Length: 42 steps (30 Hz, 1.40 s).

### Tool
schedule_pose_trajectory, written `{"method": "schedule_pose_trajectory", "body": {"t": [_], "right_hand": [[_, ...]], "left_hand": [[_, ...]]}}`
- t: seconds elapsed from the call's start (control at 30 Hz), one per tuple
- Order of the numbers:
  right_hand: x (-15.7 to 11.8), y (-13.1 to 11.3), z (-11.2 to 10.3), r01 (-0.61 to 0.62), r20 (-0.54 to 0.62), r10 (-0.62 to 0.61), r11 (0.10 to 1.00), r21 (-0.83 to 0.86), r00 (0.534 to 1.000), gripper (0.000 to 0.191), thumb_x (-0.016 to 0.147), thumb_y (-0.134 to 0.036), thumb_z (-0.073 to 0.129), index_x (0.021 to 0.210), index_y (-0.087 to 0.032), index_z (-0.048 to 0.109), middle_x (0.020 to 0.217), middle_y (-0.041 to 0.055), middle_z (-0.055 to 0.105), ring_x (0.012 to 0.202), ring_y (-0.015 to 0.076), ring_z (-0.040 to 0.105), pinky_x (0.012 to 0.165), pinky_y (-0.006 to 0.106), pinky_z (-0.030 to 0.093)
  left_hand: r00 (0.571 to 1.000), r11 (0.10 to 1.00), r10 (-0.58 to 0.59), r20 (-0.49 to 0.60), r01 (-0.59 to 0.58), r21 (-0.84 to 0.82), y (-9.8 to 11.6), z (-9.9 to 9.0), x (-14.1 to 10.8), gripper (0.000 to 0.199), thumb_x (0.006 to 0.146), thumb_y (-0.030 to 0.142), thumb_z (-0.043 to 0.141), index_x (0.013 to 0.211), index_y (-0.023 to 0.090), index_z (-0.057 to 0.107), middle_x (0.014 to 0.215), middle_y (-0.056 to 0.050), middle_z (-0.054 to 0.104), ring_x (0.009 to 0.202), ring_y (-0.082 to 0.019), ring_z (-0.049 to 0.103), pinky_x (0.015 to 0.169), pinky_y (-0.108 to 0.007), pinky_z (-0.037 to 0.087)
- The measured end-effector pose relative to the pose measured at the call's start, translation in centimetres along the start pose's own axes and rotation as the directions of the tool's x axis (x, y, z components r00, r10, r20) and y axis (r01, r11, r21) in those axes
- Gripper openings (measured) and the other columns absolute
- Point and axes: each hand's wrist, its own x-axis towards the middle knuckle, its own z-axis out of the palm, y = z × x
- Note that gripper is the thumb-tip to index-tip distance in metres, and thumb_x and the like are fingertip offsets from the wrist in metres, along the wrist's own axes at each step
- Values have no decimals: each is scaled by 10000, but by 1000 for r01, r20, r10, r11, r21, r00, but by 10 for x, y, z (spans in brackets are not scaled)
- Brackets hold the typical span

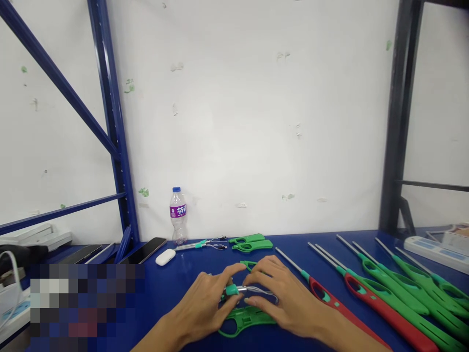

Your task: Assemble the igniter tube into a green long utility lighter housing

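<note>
In front of me, my left hand (208,303) pinches a lighter nozzle, a metal tube (241,288) with a teal collar (231,289), between thumb and fingers. Thin wires (260,291) run out of the tube's right end. My right hand (280,296) closes its thumb and fingertips around that end, where the wires come out. Beneath both hands lies a green lighter handle shell (252,317), partly covered by the fingers. Another green shell piece (245,264) shows just behind the hands.
Farther back lie green handle shells (252,246), nozzle tubes with wires (194,245), a white case (165,257), a phone (146,250) and a bottle (179,220). Several red and green long lighters (388,308) spread on the right, near a power strip (436,252). Blue posts (115,122) stand left.
</note>
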Motion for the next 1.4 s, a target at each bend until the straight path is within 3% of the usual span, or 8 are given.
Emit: {"method": "schedule_pose_trajectory", "body": {"t": [0.13, 0.23, 0.3, 0.53, 0.93, 1.13, 1.4], "right_hand": [[2, 4, 3, 63, -29, -64, 997, -34, 998, 99, 1067, -298, 595, 1132, -245, 647, 1045, 1, 719, 965, 203, 629, 957, 404, 415], [2, 7, 5, 95, -41, -98, 994, -62, 994, 123, 1090, -289, 547, 1123, -239, 655, 1010, 2, 723, 920, 194, 630, 951, 408, 415], [1, 9, 6, 111, -58, -115, 991, -71, 992, 138, 1096, -288, 531, 1115, -233, 656, 1004, 11, 724, 903, 196, 626, 937, 408, 420], [1, 10, 0, 136, -97, -144, 987, -91, 985, 140, 1091, -247, 522, 1102, -217, 658, 994, 34, 721, 886, 206, 630, 947, 425, 430], [2, 12, -3, 140, -127, -153, 984, -107, 980, 132, 1091, -245, 529, 1081, -205, 654, 954, 15, 703, 853, 187, 603, 951, 426, 418], [1, 10, -3, 61, -59, -66, 995, -75, 996, 106, 1067, -249, 577, 1120, -227, 667, 1002, 23, 708, 900, 202, 622, 1000, 450, 399], [2, 5, -6, 27, 10, -26, 999, -26, 1000, 113, 1060, -249, 592, 1157, -245, 651, 1062, -6, 723, 956, 185, 650, 1076, 433, 343]], "left_hand": [[999, 999, 38, -10, -38, 5, -2, 3, 0, 451, 985, 259, 615, 1407, 292, 459, 824, 66, 700, 575, -120, 572, 592, -246, 360], [997, 997, 81, -17, -81, 13, -6, 2, 2, 194, 1005, 309, 613, 1192, 257, 618, 846, 36, 700, 603, -117, 577, 570, -260, 333], [995, 995, 99, -27, -99, 24, -7, 2, 3, 134, 1015, 329, 605, 1089, 238, 668, 832, 19, 682, 616, -120, 569, 566, -271, 315], [995, 996, 93, -46, -92, 18, -8, 1, 7, 131, 1008, 310, 620, 1064, 226, 702, 793, 26, 638, 566, -105, 490, 546, -270, 302], [997, 999, 51, -51, -52, -8, -9, -2, 5, 128, 984, 214, 615, 1092, 245, 677, 872, 30, 633, 581, -90, 481, 569, -254, 323], [998, 999, 51, -40, -50, 18, -8, -6, 3, 131, 1007, 285, 575, 1101, 255, 662, 857, 26, 630, 620, -112, 508, 581, -270, 303], [996, 996, 74, -47, -71, 53, -7, -6, 2, 140, 981, 247, 576, 1096, 245, 656, 845, 22, 646, 665, -130, 561, 584, -286, 285]]}}
